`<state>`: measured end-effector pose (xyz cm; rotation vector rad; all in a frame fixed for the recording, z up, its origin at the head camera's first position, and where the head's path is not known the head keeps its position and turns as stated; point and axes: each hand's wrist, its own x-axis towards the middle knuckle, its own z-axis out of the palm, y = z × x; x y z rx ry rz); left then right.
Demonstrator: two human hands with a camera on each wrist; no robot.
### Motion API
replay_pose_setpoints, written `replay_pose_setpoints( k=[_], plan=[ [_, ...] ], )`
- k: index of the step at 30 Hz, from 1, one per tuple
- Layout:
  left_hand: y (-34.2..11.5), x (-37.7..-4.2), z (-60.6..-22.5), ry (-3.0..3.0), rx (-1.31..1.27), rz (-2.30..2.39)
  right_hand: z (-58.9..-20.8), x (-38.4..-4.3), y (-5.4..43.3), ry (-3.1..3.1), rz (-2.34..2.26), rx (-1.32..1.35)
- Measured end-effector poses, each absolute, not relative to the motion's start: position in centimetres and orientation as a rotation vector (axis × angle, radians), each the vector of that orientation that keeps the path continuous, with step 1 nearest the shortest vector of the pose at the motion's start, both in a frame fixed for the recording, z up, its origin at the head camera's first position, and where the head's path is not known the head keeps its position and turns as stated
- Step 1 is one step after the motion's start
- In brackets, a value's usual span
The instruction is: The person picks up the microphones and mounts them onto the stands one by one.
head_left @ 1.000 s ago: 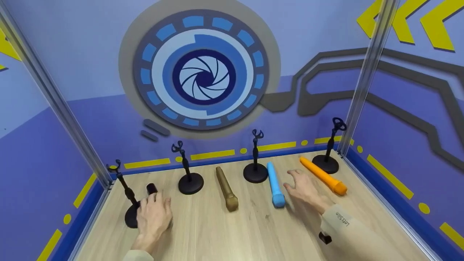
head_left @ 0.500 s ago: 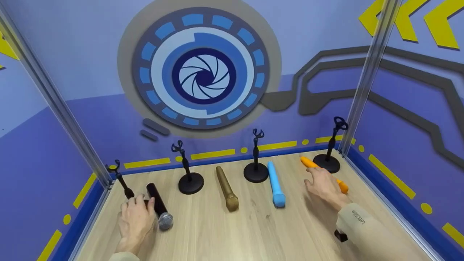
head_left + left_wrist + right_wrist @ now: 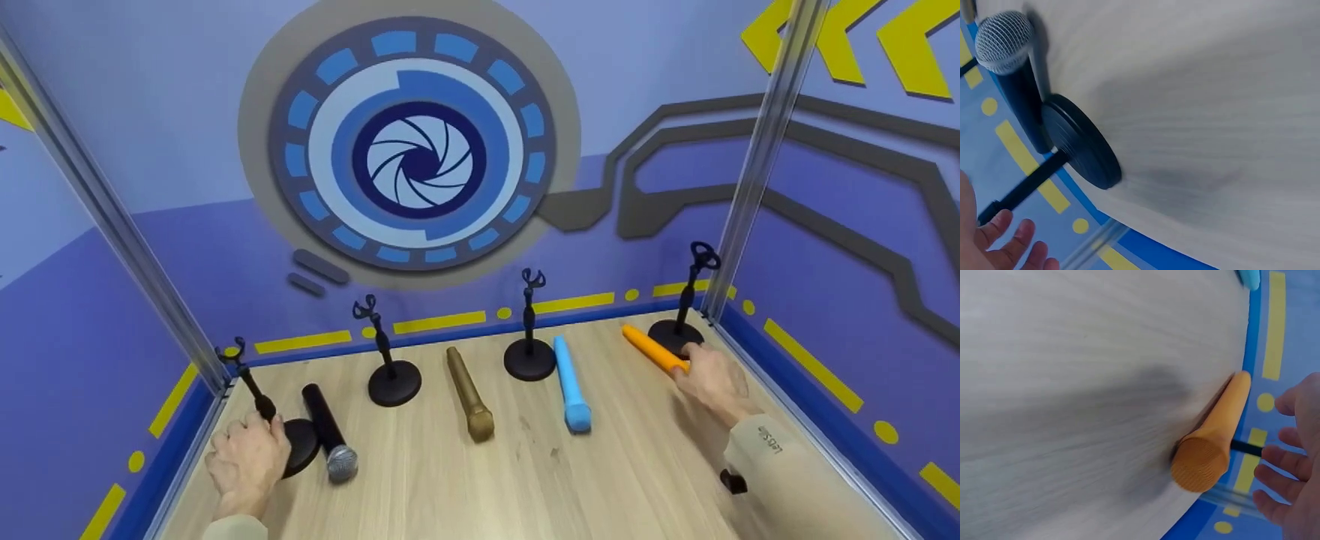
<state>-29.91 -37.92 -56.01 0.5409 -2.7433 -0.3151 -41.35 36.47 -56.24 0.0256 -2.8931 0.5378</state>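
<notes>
In the head view my left hand [image 3: 249, 459] is over the front left, beside a black microphone stand [image 3: 298, 448] with an upright pole. Its loosely bent fingers come near that pole in the left wrist view, not closed round it. A black microphone with a silver mesh head [image 3: 342, 463] lies along the stand's base. My right hand [image 3: 716, 382] hovers over the head end of an orange microphone [image 3: 651, 349], hiding that end in the head view. The right wrist view shows the fingers spread and apart from the orange microphone.
A gold microphone [image 3: 471, 397] and a light blue microphone [image 3: 571, 386] lie on the wooden tabletop [image 3: 435, 487]. Behind them stand more black stands: one left of centre [image 3: 394, 382], one in the middle [image 3: 529, 360], one far right [image 3: 676, 334]. Blue patterned walls [image 3: 187, 277] enclose the table.
My left hand has moved left off the black microphone, uncovering it and then the stand's base. My right hand has moved right, from beside the blue microphone to over the orange one.
</notes>
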Motion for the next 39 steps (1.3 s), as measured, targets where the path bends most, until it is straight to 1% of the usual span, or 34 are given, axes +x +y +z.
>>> replay_pose_setpoints(
  k=[8, 11, 24, 27, 39],
  plan=[
    [-39.7, -30.7, -55.8, -2.791, 0.617, -0.375, -58.0, -41.2, 37.9, -2.875, 0.495, 0.0],
    [-39.9, -31.0, -55.8, -2.782, 0.633, -0.411, -58.3, -41.1, 38.1, -2.896, 0.5, -0.056],
    [-39.6, -32.1, -55.8, -2.786, 0.562, -0.474, -58.6, -41.5, 38.6, -3.017, 0.53, -0.171],
    [-39.6, -32.4, -55.7, -2.796, 0.539, -0.474, -58.8, -41.5, 38.6, -3.015, 0.542, -0.163],
    [-39.7, -32.2, -55.6, -2.798, 0.501, -0.511, -59.3, -39.7, 38.2, -2.978, 0.573, -0.057]
  ],
)
